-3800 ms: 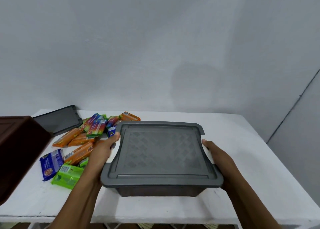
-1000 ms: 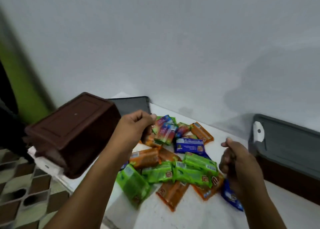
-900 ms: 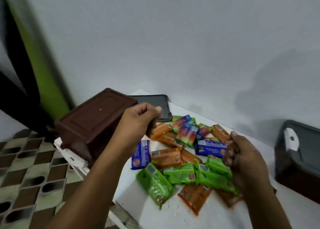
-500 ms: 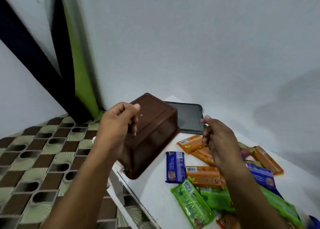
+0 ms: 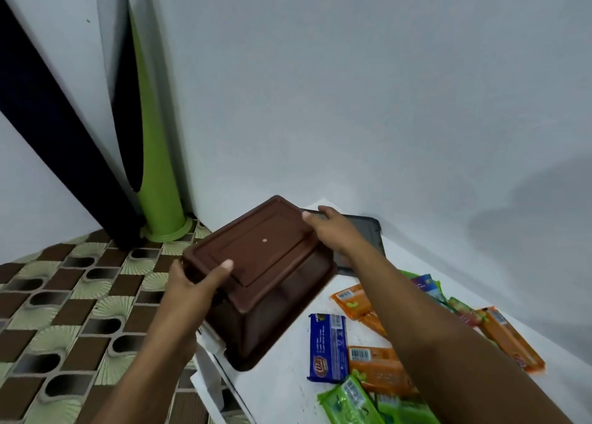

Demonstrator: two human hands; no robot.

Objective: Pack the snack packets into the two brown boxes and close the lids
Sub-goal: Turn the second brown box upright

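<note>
a rectangular brown plastic box (image 5: 262, 263) stands upside down at the left near corner of the white bench (image 5: 288, 391), its flat base turned up and its rim down on the bench top, one corner reaching the bench edge. the left hand (image 5: 192, 292) grips the near left corner of the box: the thumb lies across the upturned base and the other fingers wrap the side wall, mostly hidden. the right hand (image 5: 333, 231) holds the far right corner, its fingers bent over the edge of the base.

just beyond the box, partly behind the right hand, a dark grey plastic lid (image 5: 368, 234) lies flat on the far part of the bench, near the pale wall (image 5: 352, 87).

right of the box, loose snack packets are spread on the bench, partly hidden under the right forearm. a blue packet (image 5: 328, 346) lies nearest the box. an orange packet (image 5: 352, 298) lies farther back, another orange packet (image 5: 378, 369) just right of the blue one, and a long orange packet (image 5: 512, 343) at the far right. a green packet (image 5: 349, 401) lies at the near edge of the view, overlapping the orange one above it.

left of the bench is a patterned brown and green tiled floor (image 5: 64, 311), where a green pole (image 5: 153, 167) stands on a round foot against the wall.
</note>
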